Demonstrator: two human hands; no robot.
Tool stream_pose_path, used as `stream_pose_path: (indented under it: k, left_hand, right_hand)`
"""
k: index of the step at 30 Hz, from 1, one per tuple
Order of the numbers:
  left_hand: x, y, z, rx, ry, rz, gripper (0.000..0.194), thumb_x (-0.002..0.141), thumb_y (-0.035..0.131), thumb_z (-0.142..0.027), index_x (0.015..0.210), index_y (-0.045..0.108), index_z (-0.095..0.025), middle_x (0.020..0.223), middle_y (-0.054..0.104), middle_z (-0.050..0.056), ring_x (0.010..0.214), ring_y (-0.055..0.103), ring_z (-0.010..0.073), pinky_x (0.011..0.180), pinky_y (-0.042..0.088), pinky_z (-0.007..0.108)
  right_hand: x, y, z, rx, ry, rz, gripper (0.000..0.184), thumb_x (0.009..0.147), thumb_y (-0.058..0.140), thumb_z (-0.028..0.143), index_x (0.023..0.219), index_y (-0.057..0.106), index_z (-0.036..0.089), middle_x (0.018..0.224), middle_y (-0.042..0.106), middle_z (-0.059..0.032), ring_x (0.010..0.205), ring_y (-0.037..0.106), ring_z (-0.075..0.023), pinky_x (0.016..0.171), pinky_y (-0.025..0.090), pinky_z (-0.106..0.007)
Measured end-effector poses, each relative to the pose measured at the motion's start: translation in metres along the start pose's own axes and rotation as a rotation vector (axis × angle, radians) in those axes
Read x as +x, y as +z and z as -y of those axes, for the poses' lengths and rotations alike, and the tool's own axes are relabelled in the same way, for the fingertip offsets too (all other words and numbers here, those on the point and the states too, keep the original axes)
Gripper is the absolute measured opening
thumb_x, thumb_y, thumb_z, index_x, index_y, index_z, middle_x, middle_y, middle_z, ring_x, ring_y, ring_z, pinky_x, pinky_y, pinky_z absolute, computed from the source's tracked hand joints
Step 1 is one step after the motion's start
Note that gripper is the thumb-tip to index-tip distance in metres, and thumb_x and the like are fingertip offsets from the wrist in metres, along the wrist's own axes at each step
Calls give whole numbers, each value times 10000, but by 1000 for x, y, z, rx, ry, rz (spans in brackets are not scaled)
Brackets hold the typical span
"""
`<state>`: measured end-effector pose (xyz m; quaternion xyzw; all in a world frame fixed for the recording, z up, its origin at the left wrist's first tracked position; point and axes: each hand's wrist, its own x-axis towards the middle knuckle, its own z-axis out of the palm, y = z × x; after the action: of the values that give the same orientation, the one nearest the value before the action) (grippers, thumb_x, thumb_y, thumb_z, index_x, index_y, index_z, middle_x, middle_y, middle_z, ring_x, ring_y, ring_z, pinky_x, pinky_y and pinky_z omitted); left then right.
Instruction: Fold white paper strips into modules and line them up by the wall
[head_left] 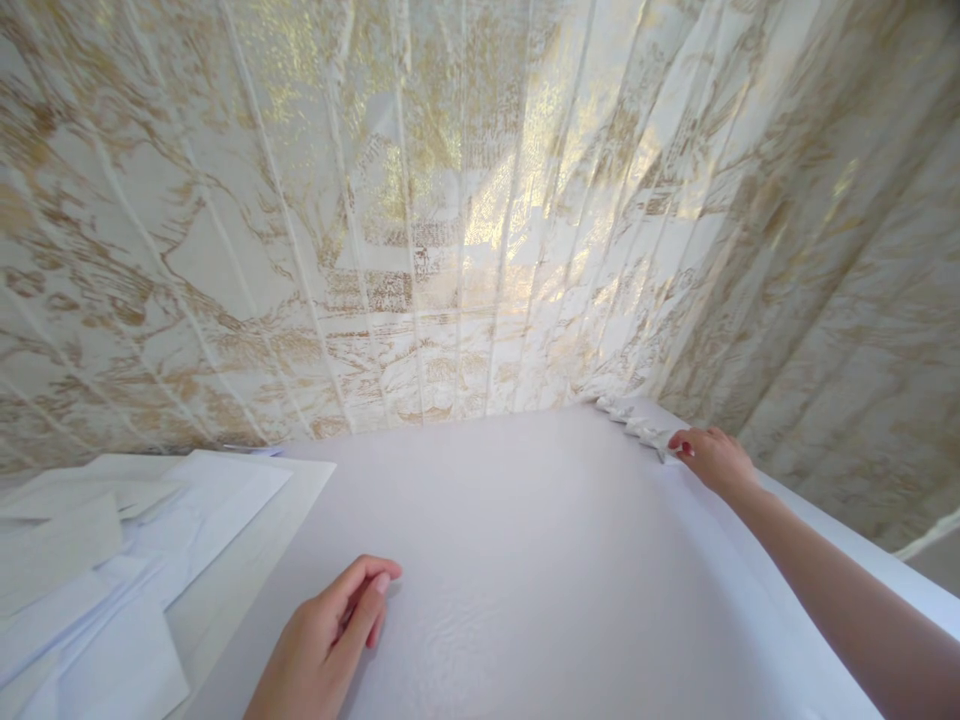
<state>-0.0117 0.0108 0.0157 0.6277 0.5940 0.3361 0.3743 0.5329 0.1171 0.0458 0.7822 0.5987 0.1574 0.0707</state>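
Note:
At the far right of the white table (525, 520), my right hand (716, 458) is closed, fingertips at the near end of a row of small folded white paper pieces (634, 425). Its thumb and forefinger appear to pinch the nearest piece; the exact grip is partly hidden. The pieces run in a line toward the back right corner, and their exact shape is too small to tell. My left hand (326, 640) hovers or rests low over the front left of the tabletop, its fingers curled in and the thumb against the forefinger. Nothing shows in it.
Loose white paper sheets (232, 500) lie piled and overlapping along the left side. A thin bluish object (255, 450) lies behind them. Pleated curtains (450, 250) with gold and brown patterns hang along the back and right edges of the table.

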Motion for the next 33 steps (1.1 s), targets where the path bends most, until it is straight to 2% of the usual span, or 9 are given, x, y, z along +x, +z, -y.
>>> stream_pose_path:
  k: [6,21,33]
  left_hand:
    - [3,-4,8,51,2,112,538,902,301,-688,1060,526,-225,620,418,-76,579,434,148,590,321,266]
    - [3,-5,12,66,25,111,496,916,290,-687,1039,485,-247,639,410,-77,604,458,156,620,340,273]
    - [2,-5,9,54,13,92,498,907,314,-681,983,543,-245,632,429,-66,604,477,160,618,361,268]
  right_hand:
    - [0,1,-2,6,12,4,247,986,570,307,1205,603,195,1242,609,-84,1023,637,-213,867,549,-411]
    - [-3,0,-4,34,-18,0,267,978,586,308,1214,595,184,1238,610,-86,1022,639,-220,863,550,-420]
    - [-1,5,-8,28,-83,-32,271,976,589,307,1217,594,183,1240,609,-86,1029,637,-223,868,548,-425]
